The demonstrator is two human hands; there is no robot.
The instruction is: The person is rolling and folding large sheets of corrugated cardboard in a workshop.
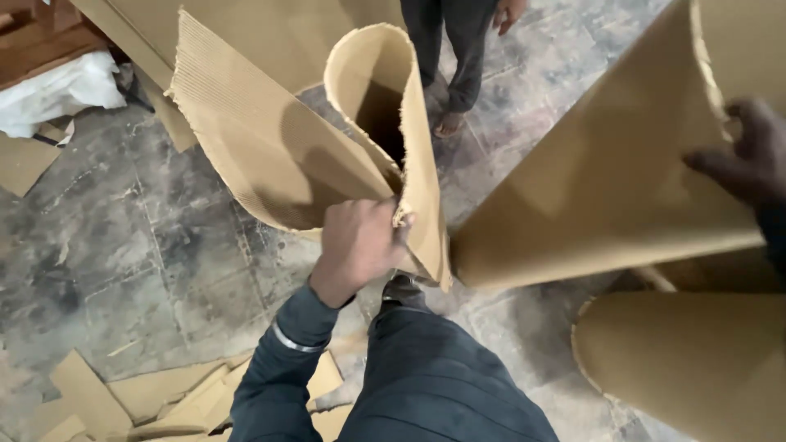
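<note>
Corrugated cardboard sheet (270, 147), tan with ragged torn edges, curls above the grey floor (123, 245); left hand (360, 245) grips its folded edge, right hand (749, 155) clasps the far end.

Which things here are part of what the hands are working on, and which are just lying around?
In hand:
left hand gripping the curled brown corrugated cardboard sheet
right hand on the large brown cardboard sheet

Lying about:
flat cardboard scraps on the floor
crumpled white plastic sheet
another person's legs
</note>
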